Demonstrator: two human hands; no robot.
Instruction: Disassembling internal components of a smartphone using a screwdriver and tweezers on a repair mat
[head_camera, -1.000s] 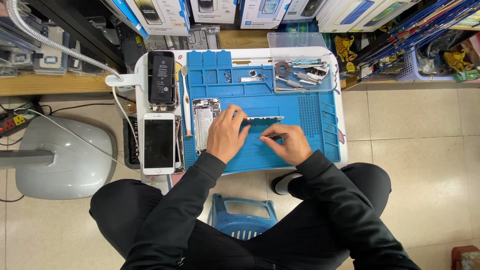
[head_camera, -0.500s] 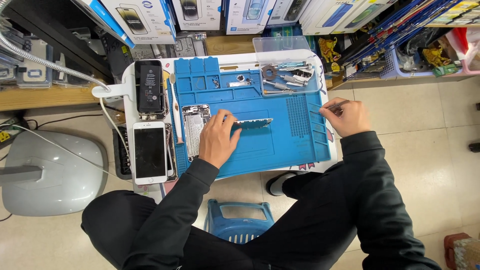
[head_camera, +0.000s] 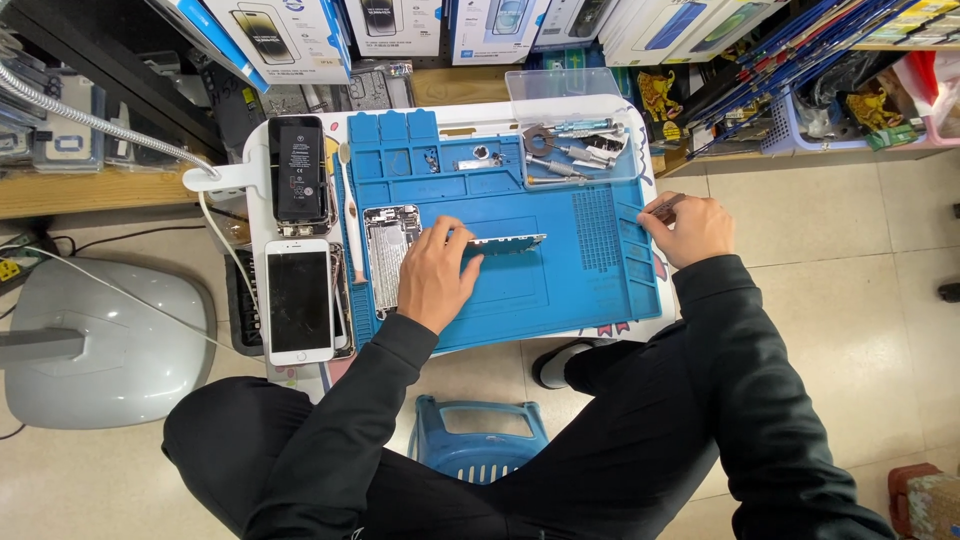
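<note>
The left hand (head_camera: 437, 277) lies on the blue work mat (head_camera: 560, 290), its fingers resting on a long, narrow circuit board (head_camera: 505, 243) that lies flat near the middle of the mat — the fingertips press on the board's left end rather than closing around it. Just beside this hand, to its left, an opened phone housing (head_camera: 385, 252) lies on the mat with its insides showing. The right hand (head_camera: 690, 228) is well apart from the left, at the mat's right edge, its grip pinched on thin tweezers (head_camera: 663, 206) whose tips point at the small compartments moulded there. Off the mat's left side lie a white phone (head_camera: 298, 300), face up with a dark screen, and above it a black battery (head_camera: 298, 167). A clear plastic tray (head_camera: 560, 85) at the far right corner of the mat holds several screwdrivers (head_camera: 572, 150) and small tools. The mat sits on a small white counter (head_camera: 262, 140); a blue plastic stool (head_camera: 478, 447) shows below, between the person's knees.
</note>
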